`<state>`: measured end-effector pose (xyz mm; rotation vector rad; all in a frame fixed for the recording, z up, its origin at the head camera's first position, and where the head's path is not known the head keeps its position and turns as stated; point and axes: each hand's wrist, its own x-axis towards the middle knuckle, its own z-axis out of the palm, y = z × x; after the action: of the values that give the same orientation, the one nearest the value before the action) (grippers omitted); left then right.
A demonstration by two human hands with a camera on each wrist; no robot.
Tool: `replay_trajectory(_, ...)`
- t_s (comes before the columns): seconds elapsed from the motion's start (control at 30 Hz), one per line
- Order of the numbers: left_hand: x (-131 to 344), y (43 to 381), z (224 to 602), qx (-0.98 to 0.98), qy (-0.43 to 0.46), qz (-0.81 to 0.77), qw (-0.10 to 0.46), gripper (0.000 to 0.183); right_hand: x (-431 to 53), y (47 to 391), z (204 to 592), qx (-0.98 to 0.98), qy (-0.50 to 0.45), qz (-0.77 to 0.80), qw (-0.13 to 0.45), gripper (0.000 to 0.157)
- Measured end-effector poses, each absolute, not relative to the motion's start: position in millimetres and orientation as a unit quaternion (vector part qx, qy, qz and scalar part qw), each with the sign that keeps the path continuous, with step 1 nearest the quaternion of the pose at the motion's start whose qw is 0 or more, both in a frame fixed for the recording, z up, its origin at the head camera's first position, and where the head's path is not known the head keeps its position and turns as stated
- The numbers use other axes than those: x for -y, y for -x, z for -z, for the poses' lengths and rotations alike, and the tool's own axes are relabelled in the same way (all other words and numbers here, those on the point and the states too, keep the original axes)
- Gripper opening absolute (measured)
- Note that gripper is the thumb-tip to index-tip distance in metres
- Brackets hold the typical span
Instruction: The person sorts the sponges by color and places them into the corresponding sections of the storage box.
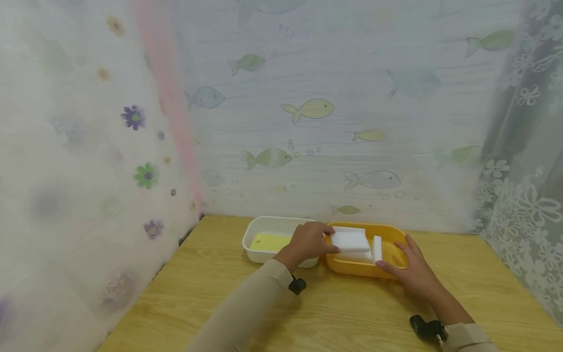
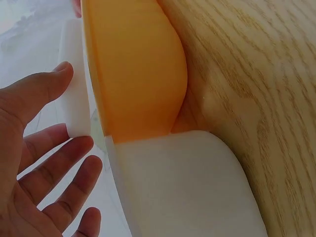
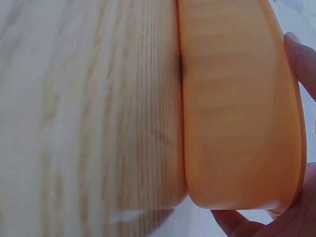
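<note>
In the head view my left hand (image 1: 309, 239) pinches a flat white block (image 1: 349, 238), which looks like a sponge, at the left end of a yellow-orange plastic tub (image 1: 360, 270). The left wrist view shows the thumb on one face of this block (image 2: 77, 98) and fingertips at its lower end. More white pieces lie beneath it in the tub, and a thin white piece (image 1: 377, 249) stands on edge beside them. My right hand (image 1: 415, 271) grips the tub's right end, thumb on the near rim, fingers at the far side. Part of that hand falls outside the right wrist view.
A white tub (image 1: 257, 255) stands left of the orange one and touches it, with a flat yellow piece (image 1: 270, 241) inside. Both rest on a wood-grain table (image 1: 352, 313). Behind hangs a fish-print curtain (image 1: 308, 137); flower-patterned sheets flank the table.
</note>
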<state>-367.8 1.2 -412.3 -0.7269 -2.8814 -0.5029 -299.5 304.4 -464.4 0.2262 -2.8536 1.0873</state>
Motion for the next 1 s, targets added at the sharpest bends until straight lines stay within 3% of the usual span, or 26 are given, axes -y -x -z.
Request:
replay_trajectory(0.5,-14,368,413,0.959,0.255,0.114,0.054,0.055,-304,303,466,0.932,-0.071,-0.353,0.04,0.105)
replay_trajectory(0.77,-16,367,413,0.959,0.263,0.094,0.052,0.037,-305,303,466,0.933,-0.07,-0.35,0.042,0.105)
replay_trajectory(1.0,-18,367,416,0.962,0.257,0.08,0.049,0.053,-305,300,466,0.933,-0.073,-0.349,0.046,0.104)
